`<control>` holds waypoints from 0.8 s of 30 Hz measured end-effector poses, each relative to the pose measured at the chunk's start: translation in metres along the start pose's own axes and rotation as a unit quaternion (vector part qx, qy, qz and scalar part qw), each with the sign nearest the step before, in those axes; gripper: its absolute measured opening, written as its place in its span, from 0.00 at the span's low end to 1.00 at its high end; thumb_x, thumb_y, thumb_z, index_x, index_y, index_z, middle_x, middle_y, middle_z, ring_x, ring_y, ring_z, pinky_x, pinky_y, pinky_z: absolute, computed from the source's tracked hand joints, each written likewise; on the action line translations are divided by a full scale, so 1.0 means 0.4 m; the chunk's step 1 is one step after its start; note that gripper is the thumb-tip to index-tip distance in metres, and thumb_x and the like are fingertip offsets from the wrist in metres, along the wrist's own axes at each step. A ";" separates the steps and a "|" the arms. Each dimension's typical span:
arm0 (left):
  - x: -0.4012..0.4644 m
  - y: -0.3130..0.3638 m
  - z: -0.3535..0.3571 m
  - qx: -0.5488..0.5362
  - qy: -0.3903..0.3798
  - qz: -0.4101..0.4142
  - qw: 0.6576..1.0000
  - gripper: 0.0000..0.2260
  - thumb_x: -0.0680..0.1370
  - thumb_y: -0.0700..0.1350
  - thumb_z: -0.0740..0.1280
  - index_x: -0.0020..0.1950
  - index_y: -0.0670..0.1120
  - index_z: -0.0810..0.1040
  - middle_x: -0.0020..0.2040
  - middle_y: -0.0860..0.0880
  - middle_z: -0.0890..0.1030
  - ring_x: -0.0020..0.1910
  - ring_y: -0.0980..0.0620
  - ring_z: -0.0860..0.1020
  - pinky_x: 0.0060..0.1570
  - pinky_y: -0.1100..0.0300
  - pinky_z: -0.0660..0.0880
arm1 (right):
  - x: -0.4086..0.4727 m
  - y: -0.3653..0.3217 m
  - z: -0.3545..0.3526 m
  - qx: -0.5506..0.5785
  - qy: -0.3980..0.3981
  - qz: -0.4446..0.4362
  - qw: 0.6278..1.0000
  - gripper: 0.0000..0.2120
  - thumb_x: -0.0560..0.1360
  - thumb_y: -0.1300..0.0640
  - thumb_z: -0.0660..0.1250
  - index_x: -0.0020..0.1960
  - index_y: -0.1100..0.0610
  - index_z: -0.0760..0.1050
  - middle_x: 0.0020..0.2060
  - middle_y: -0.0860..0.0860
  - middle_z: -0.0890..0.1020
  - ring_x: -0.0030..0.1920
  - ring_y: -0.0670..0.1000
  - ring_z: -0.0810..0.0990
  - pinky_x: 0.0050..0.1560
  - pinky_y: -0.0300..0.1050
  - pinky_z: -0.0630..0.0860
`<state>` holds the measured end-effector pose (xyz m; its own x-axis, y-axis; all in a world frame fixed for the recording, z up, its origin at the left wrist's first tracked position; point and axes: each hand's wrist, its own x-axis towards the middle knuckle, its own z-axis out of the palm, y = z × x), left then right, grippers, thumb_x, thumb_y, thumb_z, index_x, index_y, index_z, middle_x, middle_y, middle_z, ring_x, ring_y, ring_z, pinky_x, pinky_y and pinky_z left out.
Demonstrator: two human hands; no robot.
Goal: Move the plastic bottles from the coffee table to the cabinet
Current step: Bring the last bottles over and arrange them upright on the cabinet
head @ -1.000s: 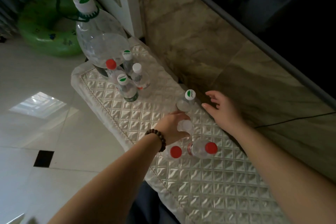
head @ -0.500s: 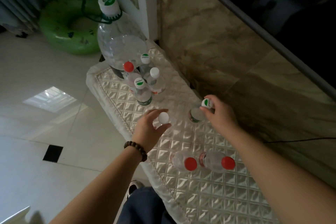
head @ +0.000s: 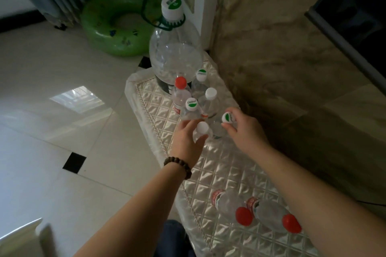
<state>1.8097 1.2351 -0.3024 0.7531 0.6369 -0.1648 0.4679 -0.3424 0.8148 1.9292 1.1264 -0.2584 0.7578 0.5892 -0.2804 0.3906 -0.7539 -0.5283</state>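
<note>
Left hand (head: 186,137) gripping a white-capped bottle (head: 202,131), right hand (head: 242,129) gripping a green-capped bottle (head: 226,120) just beside it, both over the desk (head: 219,169); standing bottles (head: 194,98) just beyond the fingers.

Clear plastic bottles (head: 208,102) capped in red, white and green-and-white, quilted silvery worktop cover (head: 225,173), green swim ring (head: 117,27), possibly printed with small figures.

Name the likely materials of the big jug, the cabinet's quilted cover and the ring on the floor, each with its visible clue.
Big jug: clear plastic; see-through.
Quilted cover: probably satin-like fabric; shiny stitched diamonds.
Green ring: likely inflated vinyl; glossy, rounded.
</note>
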 end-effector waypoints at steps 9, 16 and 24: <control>-0.002 0.013 0.030 -0.056 0.071 -0.037 0.995 0.17 0.73 0.41 0.71 0.60 0.48 0.76 0.58 0.50 0.74 0.53 0.59 0.69 0.51 0.69 0.64 | 0.038 -0.007 0.022 0.033 0.010 0.012 0.999 0.17 0.76 0.52 0.65 0.63 0.51 0.69 0.57 0.54 0.79 0.56 0.54 0.78 0.51 0.51 0.78; 0.007 0.010 0.027 -0.056 0.064 -0.025 0.996 0.17 0.74 0.39 0.70 0.61 0.49 0.75 0.60 0.49 0.72 0.54 0.58 0.70 0.58 0.57 0.72 | 0.051 -0.001 0.030 0.042 0.005 0.007 0.999 0.13 0.76 0.52 0.66 0.59 0.51 0.70 0.54 0.52 0.79 0.54 0.52 0.78 0.50 0.49 0.78; -0.016 0.016 0.010 -0.041 0.051 -0.038 0.997 0.26 0.72 0.46 0.73 0.68 0.50 0.69 0.66 0.50 0.70 0.62 0.55 0.69 0.60 0.63 0.65 | 0.031 0.022 0.018 0.066 -0.014 0.011 0.998 0.17 0.74 0.53 0.68 0.62 0.50 0.70 0.56 0.51 0.79 0.53 0.49 0.76 0.48 0.42 0.71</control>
<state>1.8097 1.2260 -0.2986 0.6643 0.7272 -0.1731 0.4790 -0.2363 0.8454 1.9384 1.1292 -0.2726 0.7502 0.5821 -0.3136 0.3008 -0.7229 -0.6221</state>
